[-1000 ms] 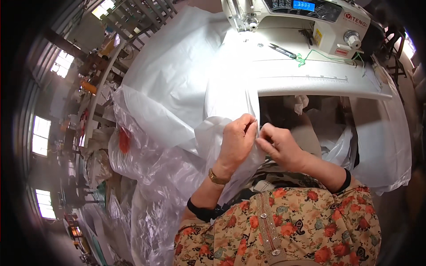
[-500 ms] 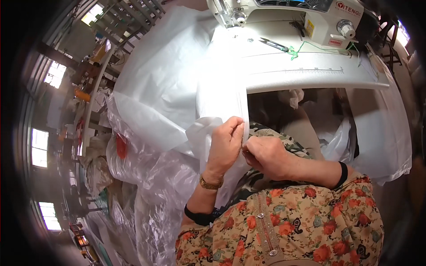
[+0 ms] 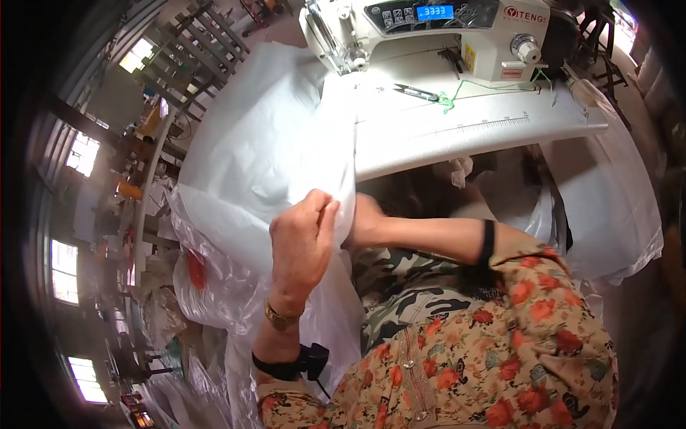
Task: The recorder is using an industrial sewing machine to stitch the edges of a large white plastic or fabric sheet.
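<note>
A large sheet of white translucent plastic (image 3: 243, 171) runs from the sewing machine (image 3: 436, 36) down over the table's left side toward my lap. My left hand (image 3: 304, 239) pinches the edge of this sheet between thumb and fingers, just in front of the table. Close beside it on the right is my right hand (image 3: 366, 218), blurred, with its fingers hidden behind the hanging sheet. Under the needle area the far end of the sheet lies in bright lamp light.
Thread snips (image 3: 416, 92) with green thread (image 3: 449, 101) lie on the machine bed (image 3: 486, 136), which has a ruler scale. Clear crumpled plastic (image 3: 229, 300) hangs at the left. Another white sheet (image 3: 607, 193) drapes at the right. A metal rack (image 3: 207, 57) stands behind.
My left hand has moved left with the sheet's edge. My right hand has gone from gripping beside it to reaching behind the sheet. The view has shifted, showing more of the machine.
</note>
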Demonstrator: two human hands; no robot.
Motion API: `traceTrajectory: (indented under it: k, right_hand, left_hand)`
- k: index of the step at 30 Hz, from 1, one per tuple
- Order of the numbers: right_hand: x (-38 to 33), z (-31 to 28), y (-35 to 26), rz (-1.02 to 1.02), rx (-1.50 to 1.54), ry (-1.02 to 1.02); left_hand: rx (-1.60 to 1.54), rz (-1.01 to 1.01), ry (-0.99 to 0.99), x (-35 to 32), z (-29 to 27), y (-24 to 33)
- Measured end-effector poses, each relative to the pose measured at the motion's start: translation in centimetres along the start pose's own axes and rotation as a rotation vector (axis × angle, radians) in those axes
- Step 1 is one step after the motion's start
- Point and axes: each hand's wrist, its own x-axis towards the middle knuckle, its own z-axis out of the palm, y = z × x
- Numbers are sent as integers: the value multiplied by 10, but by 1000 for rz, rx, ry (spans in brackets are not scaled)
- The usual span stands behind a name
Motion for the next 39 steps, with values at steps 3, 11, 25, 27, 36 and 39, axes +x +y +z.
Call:
traceTrajectory:
  k: [3, 11, 25, 27, 36, 39]
  right_hand:
    - [29, 66, 17, -252, -319, -252]
    - [-26, 58, 28, -163, -112, -574]
    - [42, -136, 30, 129, -361, 339]
    - [57, -134, 33, 178, -400, 381]
    - [108, -141, 51, 257, -714, 468]
    - [116, -144, 51, 314, -736, 429]
  left_hand:
    - [34, 129, -135, 15, 4, 18]
    - [74, 31, -64, -38, 66, -14]
    - [-895, -436, 6, -62, 109, -20]
    - [-903, -440, -23, -62, 112, -9]
    - [-1092, -466, -79, -57, 116, -5]
    - [-1100, -449, -57, -56, 120, -5]
